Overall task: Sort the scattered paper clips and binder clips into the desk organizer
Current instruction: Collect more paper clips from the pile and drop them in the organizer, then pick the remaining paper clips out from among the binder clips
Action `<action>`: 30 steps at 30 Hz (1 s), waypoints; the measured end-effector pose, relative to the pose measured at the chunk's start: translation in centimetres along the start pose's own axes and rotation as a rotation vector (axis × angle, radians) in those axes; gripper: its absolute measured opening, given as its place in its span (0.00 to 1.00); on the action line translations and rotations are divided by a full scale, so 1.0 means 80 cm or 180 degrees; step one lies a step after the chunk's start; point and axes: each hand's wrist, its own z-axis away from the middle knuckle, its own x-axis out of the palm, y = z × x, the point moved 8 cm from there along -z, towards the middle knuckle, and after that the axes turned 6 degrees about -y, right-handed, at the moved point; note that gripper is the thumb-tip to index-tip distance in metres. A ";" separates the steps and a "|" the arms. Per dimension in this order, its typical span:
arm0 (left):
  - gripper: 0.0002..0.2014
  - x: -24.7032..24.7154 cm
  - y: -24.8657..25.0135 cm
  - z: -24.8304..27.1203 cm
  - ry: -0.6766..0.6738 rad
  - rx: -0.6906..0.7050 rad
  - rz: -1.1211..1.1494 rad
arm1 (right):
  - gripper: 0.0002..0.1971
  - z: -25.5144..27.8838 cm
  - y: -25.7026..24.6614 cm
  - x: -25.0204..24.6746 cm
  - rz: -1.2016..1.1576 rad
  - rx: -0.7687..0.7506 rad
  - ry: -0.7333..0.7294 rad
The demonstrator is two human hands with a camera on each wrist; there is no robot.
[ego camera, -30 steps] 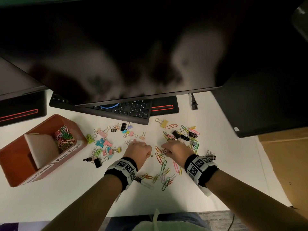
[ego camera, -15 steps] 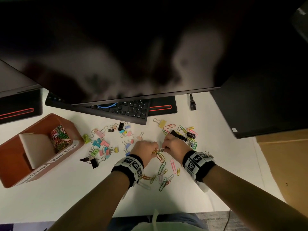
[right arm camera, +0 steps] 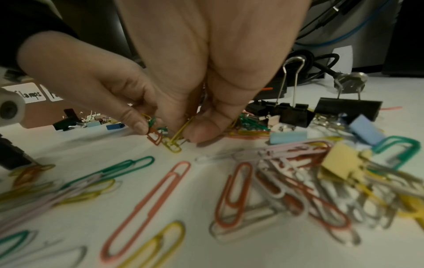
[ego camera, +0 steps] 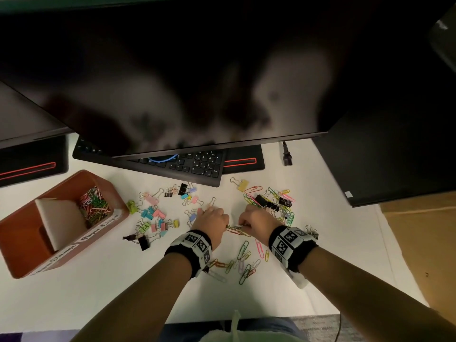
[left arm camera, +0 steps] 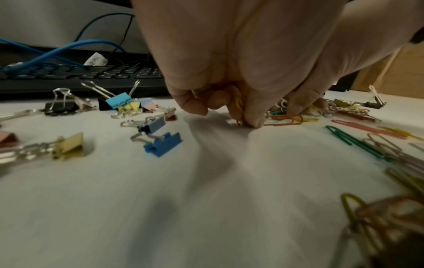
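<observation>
Paper clips (ego camera: 237, 229) in a small tangled bunch are pinched between the left hand (ego camera: 214, 219) and the right hand (ego camera: 257, 218), low over the white counter (ego camera: 98, 287), with the fingers of both curled round the wires. More paper clips (ego camera: 246, 262) are scattered just below the wrists, and coloured binder clips (ego camera: 154, 214) are spread to the left. Further left the brown desk organizer (ego camera: 22, 245) is seen, one compartment already filled with paper clips.

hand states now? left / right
Left hand: fingers curled, pinching a small bunch of paper clips on the desk.
Right hand: pinching a yellow paper clip in the same cluster.
</observation>
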 end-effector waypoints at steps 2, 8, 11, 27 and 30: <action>0.13 0.004 -0.002 0.004 -0.0023 -0.0008 0.0037 | 0.08 -0.001 -0.005 0.001 0.0020 -0.0060 0.0015; 0.12 -0.005 -0.014 0.024 0.0247 0.0047 0.0219 | 0.09 -0.006 -0.016 0.000 0.0086 -0.0019 0.0025; 0.12 -0.017 -0.030 0.039 0.0382 -0.0011 0.0311 | 0.10 -0.013 -0.037 0.001 0.0140 -0.0099 0.0009; 0.09 -0.099 -0.304 0.242 0.1764 -0.1083 0.1297 | 0.09 -0.098 -0.362 -0.064 -0.0022 -0.1190 0.0713; 0.13 -0.087 -0.348 0.252 0.1563 -0.1406 0.1701 | 0.09 -0.141 -0.411 -0.049 -0.0126 -0.1071 0.0735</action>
